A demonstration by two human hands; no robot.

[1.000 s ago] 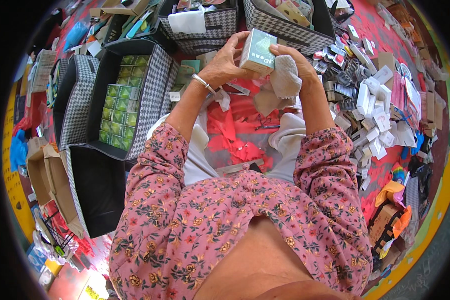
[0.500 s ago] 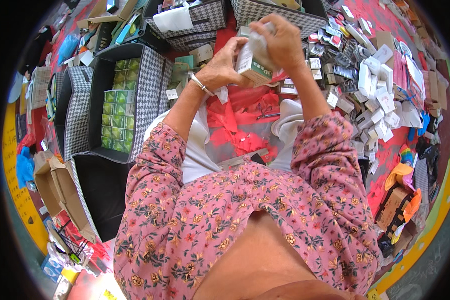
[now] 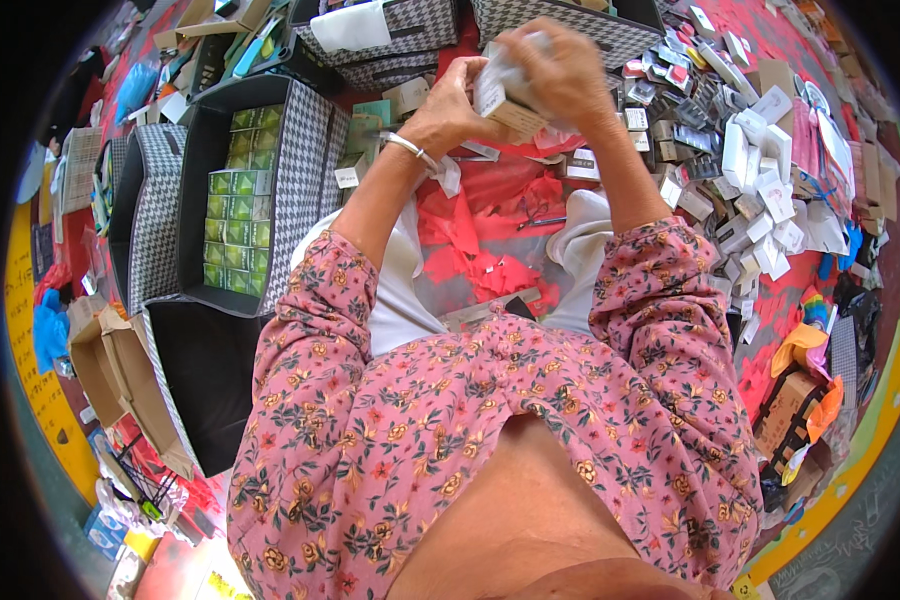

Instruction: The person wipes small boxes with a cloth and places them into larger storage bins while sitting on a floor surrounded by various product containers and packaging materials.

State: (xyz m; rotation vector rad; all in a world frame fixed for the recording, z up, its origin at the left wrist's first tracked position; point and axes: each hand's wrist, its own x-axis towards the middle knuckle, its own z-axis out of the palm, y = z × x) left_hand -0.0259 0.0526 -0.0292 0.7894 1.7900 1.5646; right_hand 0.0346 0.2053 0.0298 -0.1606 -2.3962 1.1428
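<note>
Pink floral sleeves [image 3: 350, 400], green boxes [image 3: 235, 215] in houndstooth bin [image 3: 305, 190]

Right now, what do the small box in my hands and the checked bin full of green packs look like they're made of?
Small box: thin cardboard, it seems, matte pale faces with sharp folded edges. Checked bin: probably fabric over stiff board, with a woven houndstooth pattern, straight walls and a dark lining. Green packs: likely printed card; the sheen hints at a film wrap.

A small carton [image 3: 510, 100] of smooth, matt pale cardboard is held between the left hand [image 3: 450, 100] and right hand [image 3: 560, 75]. A shiny metal bangle [image 3: 407, 148] is worn on the left wrist. Woven houndstooth cloth is seen on the storage bin [image 3: 305, 180]. Glossy green packets [image 3: 235, 215] are stacked inside. Crumpled red plastic film [image 3: 490, 230] appears glossy.
</note>
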